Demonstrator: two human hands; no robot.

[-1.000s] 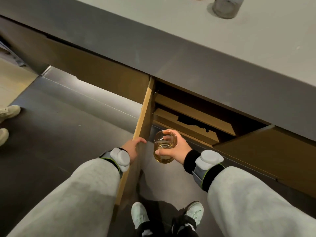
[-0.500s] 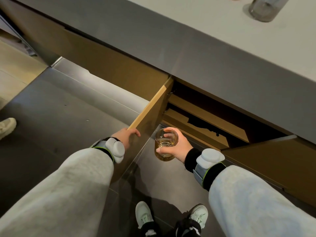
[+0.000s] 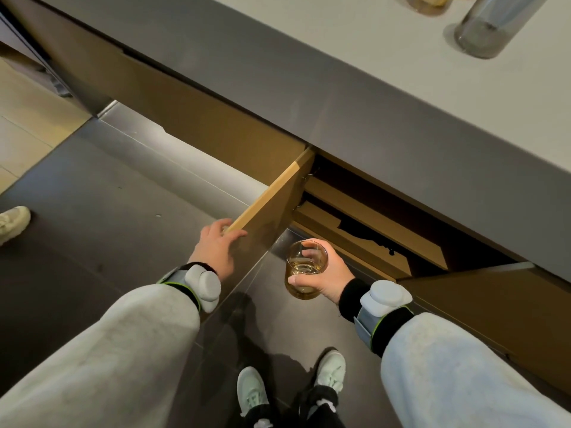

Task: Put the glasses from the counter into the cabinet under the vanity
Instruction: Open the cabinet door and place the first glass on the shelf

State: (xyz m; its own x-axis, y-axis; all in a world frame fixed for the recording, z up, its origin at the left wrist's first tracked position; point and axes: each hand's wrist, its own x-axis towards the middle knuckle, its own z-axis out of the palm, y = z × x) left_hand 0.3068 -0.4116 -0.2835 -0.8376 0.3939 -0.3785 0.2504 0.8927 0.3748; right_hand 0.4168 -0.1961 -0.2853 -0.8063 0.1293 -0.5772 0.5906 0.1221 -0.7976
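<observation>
My right hand (image 3: 324,273) grips a short clear glass (image 3: 304,274) with an amber tint, held upright in front of the open cabinet (image 3: 380,230) under the vanity. My left hand (image 3: 217,247) holds the top outer corner of the wooden cabinet door (image 3: 275,205), which is swung out to the left. Wooden shelves and a dark gap show inside the cabinet. On the white counter (image 3: 401,66) at the top right stand a tall clear glass (image 3: 491,26) and, at the frame's top edge, part of an amber glass (image 3: 428,3).
The grey front edge of the counter (image 3: 309,88) overhangs the cabinet. A closed wooden door (image 3: 494,316) is on the right. My own feet in pale shoes (image 3: 330,370) stand on the dark floor. Another person's shoe (image 3: 14,222) is at the far left.
The cabinet door has swung further open to the left under my left hand. My right hand still holds the glass in front of the opening. The view has shifted left.
</observation>
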